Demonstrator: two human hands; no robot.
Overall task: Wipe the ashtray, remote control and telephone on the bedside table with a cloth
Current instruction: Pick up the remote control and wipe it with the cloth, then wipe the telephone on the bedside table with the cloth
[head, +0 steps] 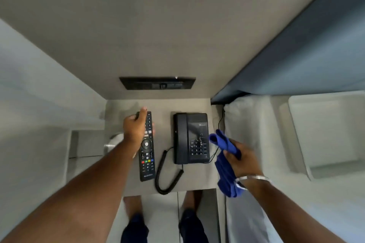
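A long black remote control (147,156) lies lengthwise on the grey bedside table (167,107). My left hand (136,124) grips its far end, fingers curled around the top. To the right stands a black telephone (190,138) with the handset on its cradle and a coiled cord (166,173) hanging over the table's front edge. My right hand (240,159) hovers at the table's right edge, closed on a bunched blue cloth (225,163) that droops below the wrist. A pale blurred shape (114,141) shows left of my left wrist; I cannot tell whether it is the ashtray.
A black socket panel (158,83) is set in the wall behind the table. The bed with white pillows (296,134) adjoins the table on the right, under a blue headboard (306,61). My feet (164,223) stand on the tiled floor just below the table's front edge.
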